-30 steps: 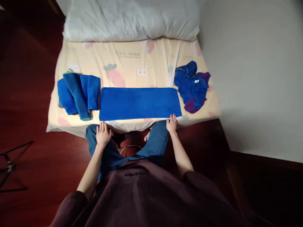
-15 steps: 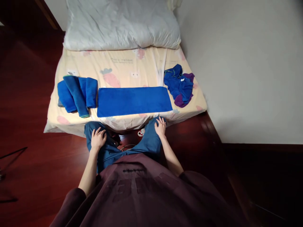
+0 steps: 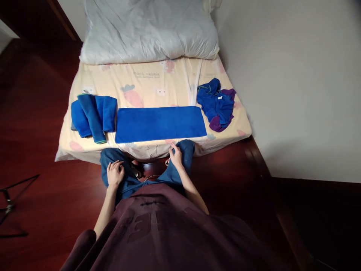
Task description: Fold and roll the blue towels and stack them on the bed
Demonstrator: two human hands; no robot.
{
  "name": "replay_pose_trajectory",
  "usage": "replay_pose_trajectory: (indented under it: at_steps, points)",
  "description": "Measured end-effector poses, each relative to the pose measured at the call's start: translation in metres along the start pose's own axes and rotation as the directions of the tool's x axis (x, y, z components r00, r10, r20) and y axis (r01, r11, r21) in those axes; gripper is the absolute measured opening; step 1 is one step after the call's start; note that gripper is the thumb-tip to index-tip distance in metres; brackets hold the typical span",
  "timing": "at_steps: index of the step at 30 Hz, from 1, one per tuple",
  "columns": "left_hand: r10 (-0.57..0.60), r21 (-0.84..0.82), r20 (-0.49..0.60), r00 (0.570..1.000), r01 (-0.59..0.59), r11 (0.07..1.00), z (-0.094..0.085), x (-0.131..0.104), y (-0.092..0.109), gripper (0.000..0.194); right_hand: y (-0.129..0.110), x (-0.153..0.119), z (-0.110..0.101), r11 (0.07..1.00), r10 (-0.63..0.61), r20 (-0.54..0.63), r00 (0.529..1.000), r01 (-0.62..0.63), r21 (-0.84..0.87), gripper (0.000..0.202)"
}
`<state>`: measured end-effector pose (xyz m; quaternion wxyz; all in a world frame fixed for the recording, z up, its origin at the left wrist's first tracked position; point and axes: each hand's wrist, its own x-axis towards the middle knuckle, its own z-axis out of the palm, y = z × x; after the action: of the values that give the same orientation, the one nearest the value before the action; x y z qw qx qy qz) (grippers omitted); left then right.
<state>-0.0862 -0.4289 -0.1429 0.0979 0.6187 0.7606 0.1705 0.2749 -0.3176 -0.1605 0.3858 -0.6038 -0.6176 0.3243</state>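
A blue towel [image 3: 160,124] lies spread flat along the near edge of the bed [image 3: 104,81]. To its left rest several rolled towels [image 3: 93,116], one lying slantwise over the others. A crumpled heap of blue and purple cloths [image 3: 216,103] sits to its right. My left hand [image 3: 115,173] lies on my left thigh, fingers loosely extended and holding nothing. My right hand [image 3: 176,155] is above the inner side of my right knee, just short of the flat towel's front edge. Its fingers are apart and hold nothing.
A pale quilt [image 3: 149,30] is piled across the back of the bed. The wall [image 3: 287,86] runs along the right side. On the dark red floor [image 3: 64,195] at far left stands part of a black stand [image 3: 8,205].
My right hand has lifted from the top of my right knee and moved left, towards the gap between my legs. My left hand stays on my thigh. The view has shifted slightly.
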Motion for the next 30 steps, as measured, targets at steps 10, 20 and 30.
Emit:
replay_pose_trajectory:
  at_steps: [10,20,30]
  points:
    - [-0.019,0.059,0.05,0.999,0.016,0.998,-0.001,0.01,0.017,0.039,-0.002,0.012,0.078,0.923,0.169,0.138,0.976,-0.205,0.325,0.068]
    - [-0.009,0.041,0.047,0.999,0.007,0.999,0.001,0.018,0.018,0.039,-0.001,0.034,0.101,0.879,0.285,0.092,0.954,-0.298,0.373,0.072]
    - [0.408,-0.096,0.325,0.853,-0.4,0.912,0.008,0.276,0.142,0.045,-0.004,0.042,0.104,0.88,0.342,0.049,0.939,-0.338,0.335,0.064]
